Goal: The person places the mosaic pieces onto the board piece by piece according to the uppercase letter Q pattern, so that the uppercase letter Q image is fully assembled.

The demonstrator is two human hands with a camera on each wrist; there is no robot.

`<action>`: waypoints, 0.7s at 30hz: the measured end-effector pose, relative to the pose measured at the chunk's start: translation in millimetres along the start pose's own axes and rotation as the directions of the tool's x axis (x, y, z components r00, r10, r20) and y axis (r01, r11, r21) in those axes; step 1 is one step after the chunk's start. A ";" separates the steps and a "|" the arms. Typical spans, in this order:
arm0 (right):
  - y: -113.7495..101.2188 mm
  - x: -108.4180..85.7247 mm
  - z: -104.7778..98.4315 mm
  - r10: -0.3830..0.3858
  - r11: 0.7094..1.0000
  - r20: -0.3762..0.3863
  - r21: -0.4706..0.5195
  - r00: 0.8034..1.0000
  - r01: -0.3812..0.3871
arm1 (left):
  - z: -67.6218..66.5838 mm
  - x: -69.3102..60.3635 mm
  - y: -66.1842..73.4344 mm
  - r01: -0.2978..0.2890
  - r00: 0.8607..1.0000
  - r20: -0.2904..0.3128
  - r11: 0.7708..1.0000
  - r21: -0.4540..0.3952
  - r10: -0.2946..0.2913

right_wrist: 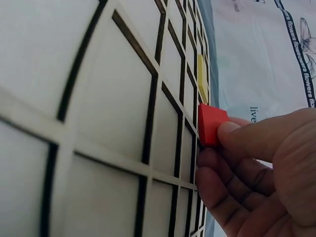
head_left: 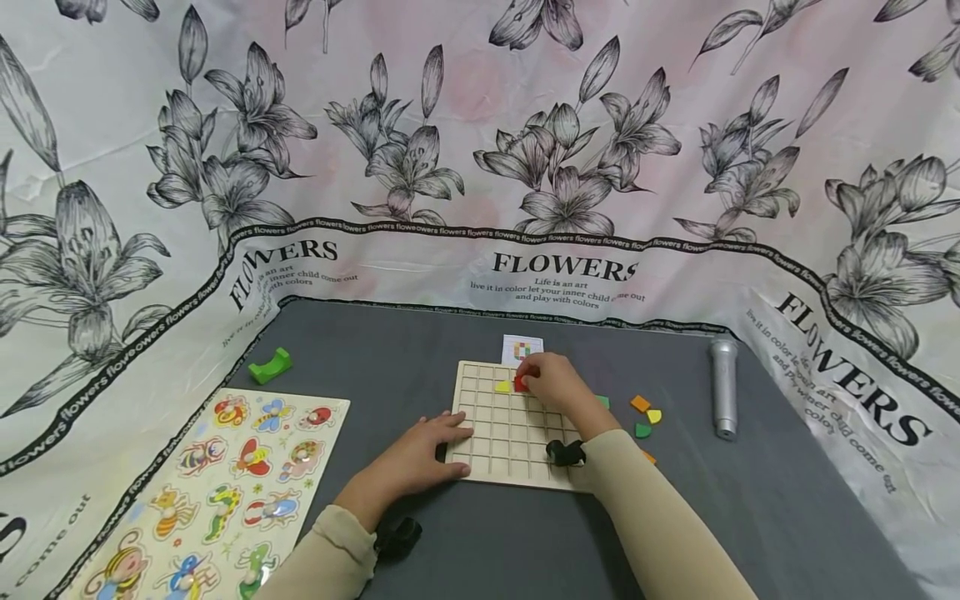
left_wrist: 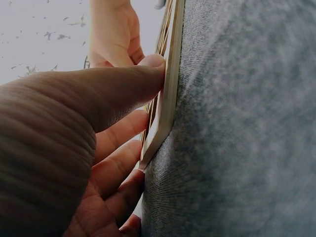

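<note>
A pale wooden grid board (head_left: 498, 442) lies on the grey cloth. My right hand (head_left: 555, 382) is over its far edge, and in the right wrist view the hand (right_wrist: 256, 168) pinches a red piece (right_wrist: 211, 124) against the grid (right_wrist: 113, 98). Just left of the red piece, a yellow piece (head_left: 502, 387) sits in a far-row cell. My left hand (head_left: 420, 454) rests at the board's left side with fingers spread; in the left wrist view its thumb and fingertips touch the board's edge (left_wrist: 170, 84).
Beyond the board lies a small pattern card (head_left: 522, 343). Several orange, yellow and green pieces (head_left: 642, 430) are scattered to the right, with a grey cylinder (head_left: 724, 387) farther out. On the left are an insect puzzle board (head_left: 288, 492) and a green block (head_left: 271, 366).
</note>
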State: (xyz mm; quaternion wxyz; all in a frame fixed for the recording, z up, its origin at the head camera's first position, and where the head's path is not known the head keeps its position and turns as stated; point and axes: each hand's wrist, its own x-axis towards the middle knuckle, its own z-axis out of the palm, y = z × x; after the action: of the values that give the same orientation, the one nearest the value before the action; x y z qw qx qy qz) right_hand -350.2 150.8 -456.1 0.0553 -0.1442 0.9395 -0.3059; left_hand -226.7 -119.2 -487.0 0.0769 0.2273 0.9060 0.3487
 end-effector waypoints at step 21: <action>5.1 -7.3 4.1 0.027 0.999 -0.046 0.021 0.999 -0.026 | 2.0 1.6 4.7 0.004 1.000 0.010 1.000 -0.006 -0.003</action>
State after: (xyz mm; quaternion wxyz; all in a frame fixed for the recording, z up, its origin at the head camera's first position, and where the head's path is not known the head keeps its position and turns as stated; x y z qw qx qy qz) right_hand -343.7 154.7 -462.3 0.0388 -0.1241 0.9391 -0.3182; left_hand -225.8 -114.2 -485.3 0.0827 0.2272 0.9050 0.3502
